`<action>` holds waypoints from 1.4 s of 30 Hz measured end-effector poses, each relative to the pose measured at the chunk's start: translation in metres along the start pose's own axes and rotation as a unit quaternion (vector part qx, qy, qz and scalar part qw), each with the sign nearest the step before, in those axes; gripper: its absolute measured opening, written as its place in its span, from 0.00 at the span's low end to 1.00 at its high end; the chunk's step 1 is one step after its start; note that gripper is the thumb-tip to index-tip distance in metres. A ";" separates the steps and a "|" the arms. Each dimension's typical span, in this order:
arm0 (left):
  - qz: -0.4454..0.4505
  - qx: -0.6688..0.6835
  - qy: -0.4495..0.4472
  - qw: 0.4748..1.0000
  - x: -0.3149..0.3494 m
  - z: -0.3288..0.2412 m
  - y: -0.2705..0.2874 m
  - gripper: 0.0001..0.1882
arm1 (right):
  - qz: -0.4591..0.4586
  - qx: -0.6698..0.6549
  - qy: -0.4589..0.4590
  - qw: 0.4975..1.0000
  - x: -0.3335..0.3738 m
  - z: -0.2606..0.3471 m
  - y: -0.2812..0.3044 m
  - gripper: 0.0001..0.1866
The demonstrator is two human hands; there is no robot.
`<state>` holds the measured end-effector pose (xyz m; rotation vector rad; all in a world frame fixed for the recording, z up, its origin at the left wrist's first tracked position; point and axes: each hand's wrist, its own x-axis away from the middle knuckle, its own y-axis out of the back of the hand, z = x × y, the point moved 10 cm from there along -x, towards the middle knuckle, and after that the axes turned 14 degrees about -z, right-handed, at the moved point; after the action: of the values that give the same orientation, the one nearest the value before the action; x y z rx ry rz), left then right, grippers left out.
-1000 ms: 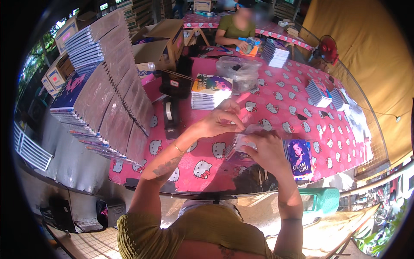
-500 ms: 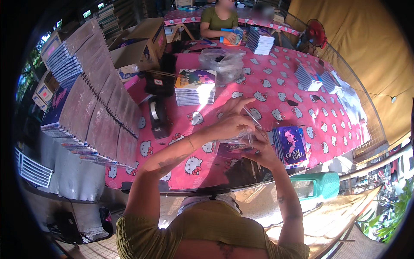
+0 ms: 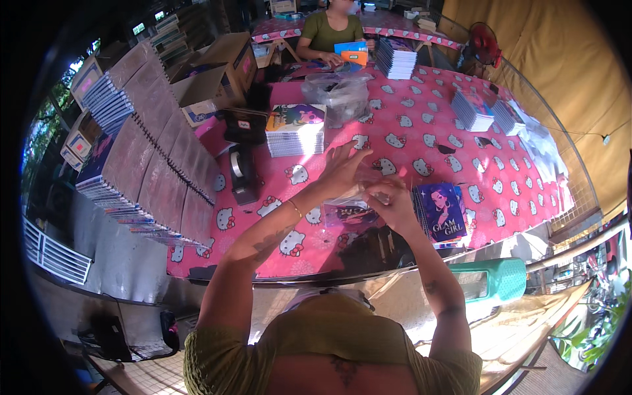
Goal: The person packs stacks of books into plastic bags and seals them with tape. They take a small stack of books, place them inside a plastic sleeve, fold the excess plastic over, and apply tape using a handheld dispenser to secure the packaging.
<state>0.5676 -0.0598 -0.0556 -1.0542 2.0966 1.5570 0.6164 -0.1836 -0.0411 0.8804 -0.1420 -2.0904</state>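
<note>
A clear plastic wrapper (image 3: 349, 201) lies bunched and shiny between my hands, over a dark-covered notebook (image 3: 352, 216) on the pink tablecloth. My left hand (image 3: 342, 174) reaches over from the left with its fingers spread, touching or nearly touching the plastic. On the other side, my right hand (image 3: 394, 203) has its thumb and fingers pinched on the wrapper's edge. Just right of that hand is a short stack of spiral notebooks (image 3: 440, 214) with a purple illustrated cover on top. The wrapper's exact outline is blurred and partly hidden by my fingers.
A black tape dispenser (image 3: 243, 176) and a notebook stack (image 3: 295, 131) stand beyond my left forearm. Tall wrapped notebook stacks (image 3: 155, 158) line the left side. A plastic bag (image 3: 337, 99) lies ahead. Across the table, a person (image 3: 332, 33) handles notebooks. A green stool (image 3: 507, 280) stands at lower right.
My left hand's fingers have spread and lifted off to the left. The right hand has closed into a pinch slightly higher. Across the table, the person has shifted the blue and orange notebooks.
</note>
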 end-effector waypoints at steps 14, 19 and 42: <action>0.081 0.183 0.348 0.916 0.043 0.093 0.037 0.29 | -0.013 -0.138 -0.088 0.986 -0.035 -0.009 0.021 0.20; 0.157 0.139 0.165 0.964 0.006 0.057 0.013 0.13 | 0.125 -0.165 -0.193 0.959 -0.033 -0.065 -0.037 0.27; 0.150 0.328 0.222 0.906 0.028 0.039 0.015 0.16 | 0.177 0.010 -0.016 0.984 -0.100 -0.003 -0.039 0.15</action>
<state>0.5314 -0.0325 -0.0768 -0.9057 2.8980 0.6069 0.6320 -0.0840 -0.0046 0.7710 -0.3125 -1.7729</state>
